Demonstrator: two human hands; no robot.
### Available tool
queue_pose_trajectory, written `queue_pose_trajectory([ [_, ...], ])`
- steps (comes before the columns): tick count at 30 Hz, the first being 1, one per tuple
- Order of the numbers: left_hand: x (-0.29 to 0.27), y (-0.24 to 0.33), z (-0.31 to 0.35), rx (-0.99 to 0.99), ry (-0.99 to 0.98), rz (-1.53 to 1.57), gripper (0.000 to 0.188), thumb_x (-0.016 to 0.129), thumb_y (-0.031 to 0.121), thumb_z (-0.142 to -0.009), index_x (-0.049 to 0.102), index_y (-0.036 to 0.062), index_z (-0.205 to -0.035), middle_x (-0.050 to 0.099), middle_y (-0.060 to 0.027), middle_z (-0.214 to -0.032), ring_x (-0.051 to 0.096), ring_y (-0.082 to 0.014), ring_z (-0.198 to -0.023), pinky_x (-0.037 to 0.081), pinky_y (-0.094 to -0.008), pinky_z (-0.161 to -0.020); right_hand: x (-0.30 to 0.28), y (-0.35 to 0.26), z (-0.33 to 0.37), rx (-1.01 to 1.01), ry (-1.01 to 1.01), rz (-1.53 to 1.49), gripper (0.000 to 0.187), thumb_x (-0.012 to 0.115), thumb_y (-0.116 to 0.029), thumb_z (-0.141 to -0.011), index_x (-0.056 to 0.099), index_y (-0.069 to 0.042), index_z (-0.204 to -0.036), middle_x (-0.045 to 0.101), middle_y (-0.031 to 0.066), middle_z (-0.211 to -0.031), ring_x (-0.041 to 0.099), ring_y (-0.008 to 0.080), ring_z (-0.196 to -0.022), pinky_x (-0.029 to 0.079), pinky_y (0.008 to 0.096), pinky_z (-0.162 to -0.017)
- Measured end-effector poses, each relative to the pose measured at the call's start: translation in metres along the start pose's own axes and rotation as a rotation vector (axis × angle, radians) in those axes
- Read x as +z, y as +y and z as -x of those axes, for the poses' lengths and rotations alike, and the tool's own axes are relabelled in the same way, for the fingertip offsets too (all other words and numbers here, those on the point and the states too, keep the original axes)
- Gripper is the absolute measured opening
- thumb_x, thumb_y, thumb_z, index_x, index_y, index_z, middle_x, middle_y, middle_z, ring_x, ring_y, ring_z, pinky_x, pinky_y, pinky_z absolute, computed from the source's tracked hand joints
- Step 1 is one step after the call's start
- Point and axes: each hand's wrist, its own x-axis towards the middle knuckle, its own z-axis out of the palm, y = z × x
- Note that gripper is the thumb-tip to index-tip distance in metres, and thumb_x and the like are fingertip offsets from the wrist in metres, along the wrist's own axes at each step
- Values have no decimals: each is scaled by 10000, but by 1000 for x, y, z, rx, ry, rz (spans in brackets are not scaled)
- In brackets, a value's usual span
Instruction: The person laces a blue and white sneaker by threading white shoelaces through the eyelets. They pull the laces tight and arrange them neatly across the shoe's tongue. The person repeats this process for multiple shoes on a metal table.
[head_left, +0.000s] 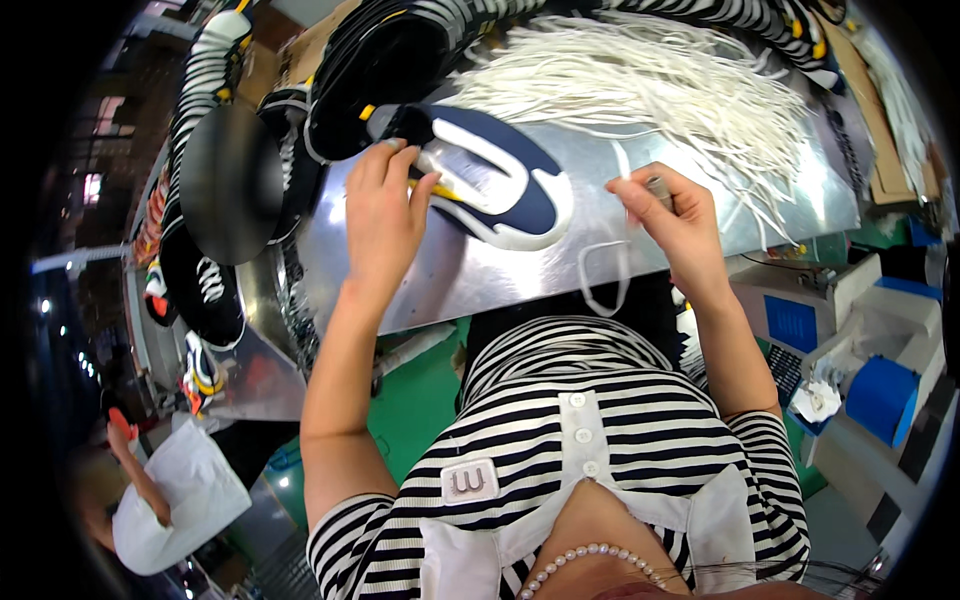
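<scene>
On the metal table [620,262] in front of me lies a navy and white shoe upper [545,195] with a yellow strip and a pale inner part. My left hand [385,212] is closed at its left end, thumb and fingers curled around the edge near the black opening. To the right of the upper, my right hand [678,222] is raised and pinches a white shoelace [590,292], which hangs in a loop below the fingers. A short grey cylindrical handle [660,194] also sticks out of that hand; its other end is hidden.
Loose white laces [640,75] are heaped at the back of the table. Stacked dark shoe uppers [375,70] stand to their left, with another long row [210,65] farther left. A blurred round disc [232,185] hangs at left. A co-worker [185,495] is at lower left.
</scene>
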Motion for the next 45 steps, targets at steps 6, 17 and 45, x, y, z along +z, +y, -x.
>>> queue_pose_trajectory([
  [6,1,-12,-16,-226,-655,265,454,546,435,-955,679,2,-931,663,-195,-864,636,-366,-814,488,-414,-718,64,36,-38,54,-79,-198,166,702,-171,-891,690,-23,-966,632,-26,-797,527,43,-728,420,192,-668],
  [17,39,24,4,-1120,-671,1545,588,487,390,-1009,479,-91,-1348,569,-204,-1336,508,-265,-1283,319,-337,-1141,61,31,-31,74,-16,-340,163,650,-172,-932,670,-11,-953,623,-22,-716,471,6,-626,362,171,-569],
  [45,20,76,19,-788,-198,1283,181,694,134,-908,715,-7,-1021,720,-43,-956,667,-97,-825,509,-213,-722,45,13,7,-92,-84,205,164,627,-137,-945,596,-4,-1036,682,104,-754,673,174,-648,491,290,-570],
])
